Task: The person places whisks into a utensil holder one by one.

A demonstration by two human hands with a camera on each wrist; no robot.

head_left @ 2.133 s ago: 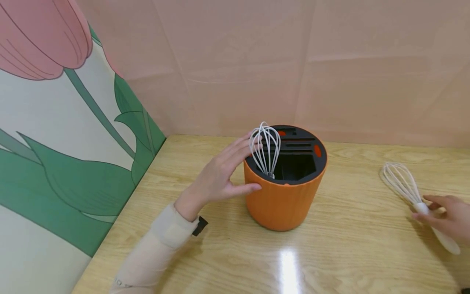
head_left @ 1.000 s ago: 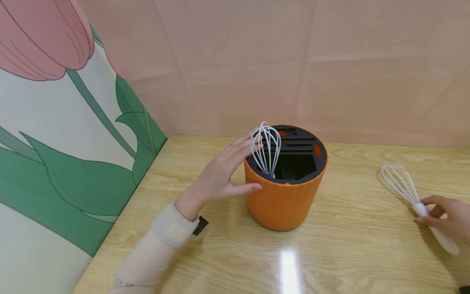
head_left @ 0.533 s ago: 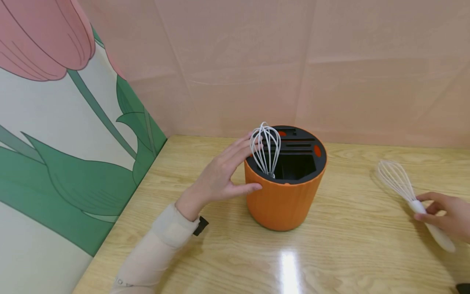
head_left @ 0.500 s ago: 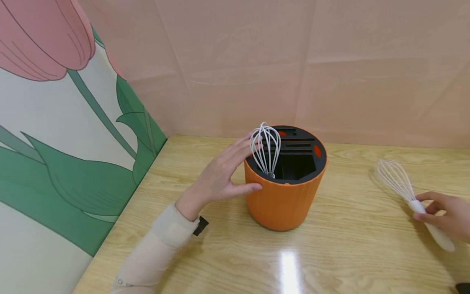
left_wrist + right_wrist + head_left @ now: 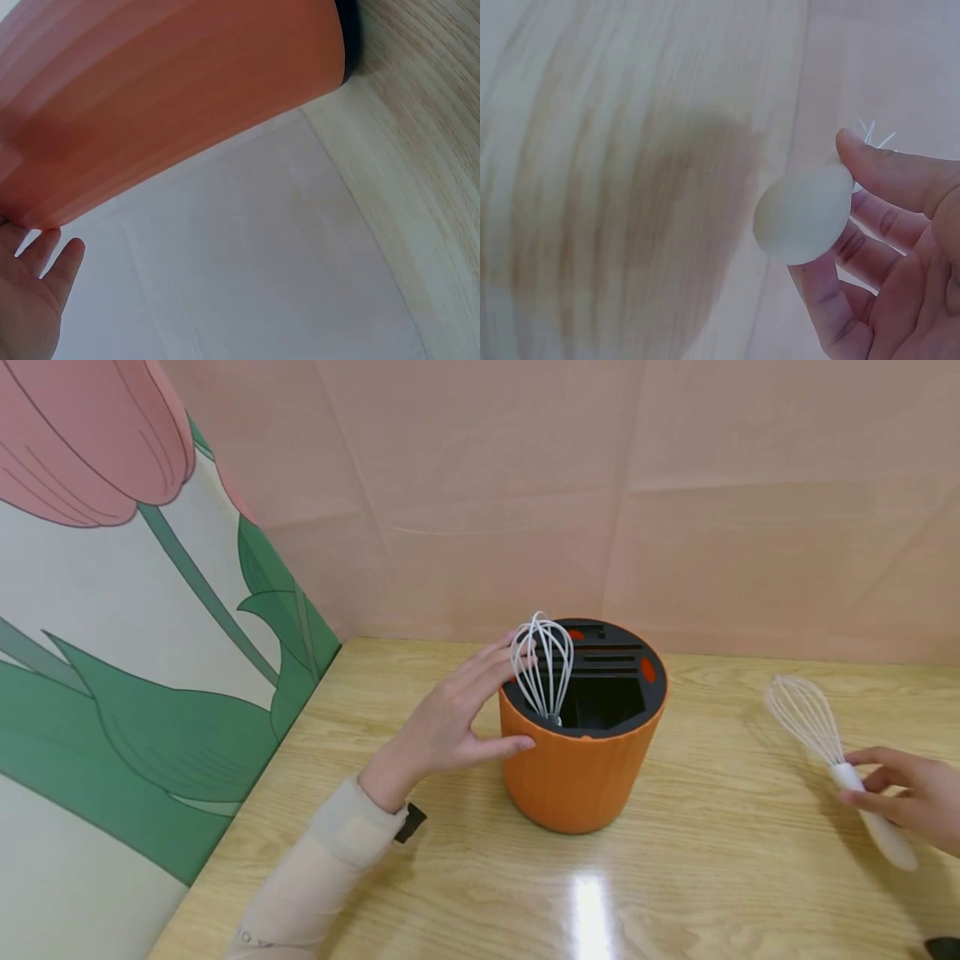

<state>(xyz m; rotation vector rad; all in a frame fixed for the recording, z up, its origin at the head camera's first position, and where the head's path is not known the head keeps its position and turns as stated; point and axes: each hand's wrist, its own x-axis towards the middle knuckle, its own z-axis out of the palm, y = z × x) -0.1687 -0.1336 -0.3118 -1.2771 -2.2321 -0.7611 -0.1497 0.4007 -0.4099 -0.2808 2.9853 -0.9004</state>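
Note:
An orange utensil holder [image 5: 577, 785] with a black slotted top stands on the wooden table. One white wire whisk [image 5: 542, 672] stands in it at the left, wires upward, its handle hidden inside. My left hand [image 5: 457, 710] rests against the holder's left side, fingers fairly straight behind the whisk wires and thumb along the front below the rim. In the left wrist view, its fingertips touch the orange wall [image 5: 172, 90]. At the right, my right hand [image 5: 911, 793] pinches a second white whisk [image 5: 873, 818] by the upper handle. The whisk tilts, wires to the back left, with its shadow apart from it.
The wood-grain table [image 5: 720, 877] runs back to a pinkish creased backdrop [image 5: 480, 510]. A tulip-patterned panel [image 5: 150, 693] borders the table on the left. A black device [image 5: 410, 822] shows at my left wrist.
My right hand has closed on the second whisk, lifted it off the table and shifted it slightly left. The left hand, the holder and the first whisk have stayed in place.

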